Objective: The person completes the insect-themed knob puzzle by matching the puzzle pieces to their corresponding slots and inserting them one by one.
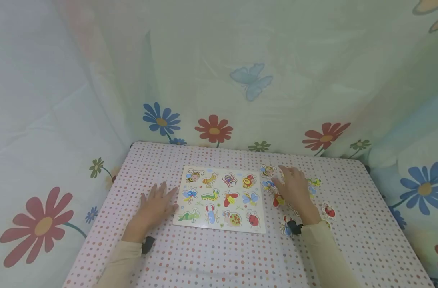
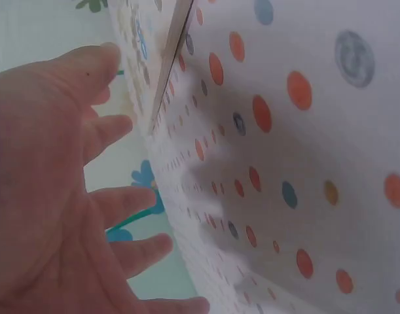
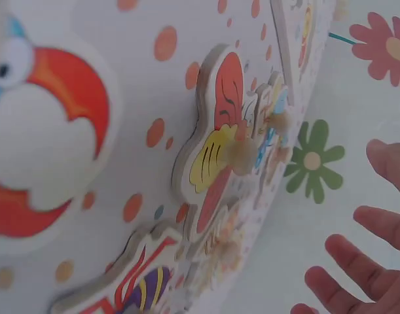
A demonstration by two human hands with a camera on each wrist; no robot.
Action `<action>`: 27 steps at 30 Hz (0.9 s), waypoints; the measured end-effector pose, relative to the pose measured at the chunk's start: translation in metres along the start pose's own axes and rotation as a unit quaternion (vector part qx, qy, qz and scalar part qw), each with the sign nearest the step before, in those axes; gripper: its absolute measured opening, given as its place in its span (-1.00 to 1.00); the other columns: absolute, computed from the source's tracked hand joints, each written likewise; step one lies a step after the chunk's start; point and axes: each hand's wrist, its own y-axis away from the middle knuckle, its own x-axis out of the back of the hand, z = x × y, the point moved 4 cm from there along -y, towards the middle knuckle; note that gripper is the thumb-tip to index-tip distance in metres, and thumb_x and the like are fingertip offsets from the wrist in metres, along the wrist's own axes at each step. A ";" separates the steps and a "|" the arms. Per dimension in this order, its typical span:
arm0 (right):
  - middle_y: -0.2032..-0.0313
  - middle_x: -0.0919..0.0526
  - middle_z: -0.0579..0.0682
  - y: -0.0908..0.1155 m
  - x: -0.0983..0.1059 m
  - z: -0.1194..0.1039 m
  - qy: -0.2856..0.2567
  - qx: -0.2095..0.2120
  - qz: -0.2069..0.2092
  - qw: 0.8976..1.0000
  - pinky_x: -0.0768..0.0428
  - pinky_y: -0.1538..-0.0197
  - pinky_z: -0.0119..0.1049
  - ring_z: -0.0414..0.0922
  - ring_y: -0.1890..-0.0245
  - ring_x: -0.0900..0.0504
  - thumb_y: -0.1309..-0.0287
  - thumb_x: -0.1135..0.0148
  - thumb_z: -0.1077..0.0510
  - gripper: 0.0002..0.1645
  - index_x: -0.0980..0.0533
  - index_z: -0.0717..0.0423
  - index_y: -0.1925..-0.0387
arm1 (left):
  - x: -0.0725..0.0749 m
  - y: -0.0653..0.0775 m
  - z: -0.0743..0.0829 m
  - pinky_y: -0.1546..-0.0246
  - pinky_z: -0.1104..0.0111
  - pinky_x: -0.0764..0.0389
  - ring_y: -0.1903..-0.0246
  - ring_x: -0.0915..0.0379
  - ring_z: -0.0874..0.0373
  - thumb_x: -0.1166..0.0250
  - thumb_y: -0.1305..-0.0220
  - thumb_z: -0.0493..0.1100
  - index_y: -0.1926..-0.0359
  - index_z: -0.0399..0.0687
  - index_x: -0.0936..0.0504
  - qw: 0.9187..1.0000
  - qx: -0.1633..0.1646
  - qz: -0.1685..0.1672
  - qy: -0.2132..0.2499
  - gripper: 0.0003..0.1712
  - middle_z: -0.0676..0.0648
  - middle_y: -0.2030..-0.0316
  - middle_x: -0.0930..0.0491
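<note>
- here's the wooden insect puzzle board [image 1: 219, 208], flat on the dotted tablecloth [image 1: 219, 260], long axis running left to right, right end a touch nearer the person, its insects right way up from this side.
- just off the board's left edge, the left hand [image 1: 152, 212]: fingers spread, nothing held, though whether a tip brushes the rim i cannot tell.
- right of the board, the right hand [image 1: 296, 192] hovers over loose pieces, fingers spread and fairly straight, gripping nothing in the right wrist view.
- what a cluster! the bee piece [image 1: 267, 171] just beside the board's far right corner, the red-winged piece [image 3: 222, 140] right of the board, the stag beetle piece [image 1: 285, 229] right of its near right corner, the ladybug piece [image 1: 328, 211] well apart, farther right.
- and the pointing: stag beetle pincers aim away from the person, long axis crossing the board's; the caterpillar piece [image 1: 314, 182], right of the board, stretches roughly along the board's length.
- handling? these look like stiff, light wood, sturdy, perhaps slippery on top; the small knob [image 3: 242, 155] seems the place to pinch, thin edges best avoided.
</note>
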 end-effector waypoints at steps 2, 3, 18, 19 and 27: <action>-0.14 -0.40 0.46 -0.008 -0.005 0.003 -0.015 -0.011 -0.003 1.000 -0.38 -0.04 0.44 0.45 -0.12 -0.36 -0.39 -0.22 -0.02 -0.33 -0.34 0.30 -0.35 | -0.002 0.001 0.001 -0.28 -0.46 0.28 -0.49 0.33 -0.39 -0.06 -0.50 0.18 -0.56 0.18 -0.15 1.000 0.000 -0.012 0.013 -0.29 -0.29 -0.55 0.14; -0.10 -0.42 0.45 -0.012 -0.008 0.004 -0.023 -0.014 -0.004 1.000 -0.41 -0.02 0.40 0.42 -0.09 -0.38 -0.40 -0.21 -0.02 -0.34 -0.34 0.30 -0.34 | -0.002 0.001 0.001 -0.27 -0.46 0.28 -0.48 0.32 -0.39 -0.06 -0.50 0.16 -0.56 0.19 -0.16 1.000 -0.001 -0.015 0.017 -0.29 -0.30 -0.55 0.13; 0.11 -0.57 0.30 -0.045 -0.035 0.013 -0.157 -0.062 -0.037 0.985 -0.61 0.19 0.05 0.19 0.16 -0.57 -0.38 -0.23 0.10 -0.57 -0.53 0.31 -0.14 | -0.009 0.003 -0.002 -0.29 -0.45 0.23 -0.47 0.28 -0.42 -0.12 -0.50 0.06 -0.54 0.26 -0.20 0.999 0.007 -0.044 0.028 -0.34 -0.30 -0.54 0.10; 0.12 -0.58 0.28 -0.046 -0.036 0.013 -0.158 -0.068 -0.041 0.984 -0.61 0.20 0.03 0.17 0.17 -0.57 -0.38 -0.23 0.10 -0.59 -0.55 0.31 -0.11 | -0.010 0.003 -0.002 -0.30 -0.44 0.23 -0.48 0.29 -0.41 -0.10 -0.50 0.06 -0.55 0.26 -0.19 0.999 0.009 -0.046 0.027 -0.34 -0.30 -0.54 0.11; 0.13 -0.61 0.23 -0.049 -0.044 0.012 -0.120 -0.100 -0.051 0.986 -0.56 0.10 0.05 0.13 0.14 -0.55 -0.40 -0.20 0.11 -0.69 -0.59 0.27 0.00 | -0.011 0.004 0.000 -0.30 -0.43 0.23 -0.48 0.29 -0.41 -0.08 -0.50 0.06 -0.54 0.26 -0.20 0.999 0.011 -0.043 0.025 -0.35 -0.30 -0.54 0.11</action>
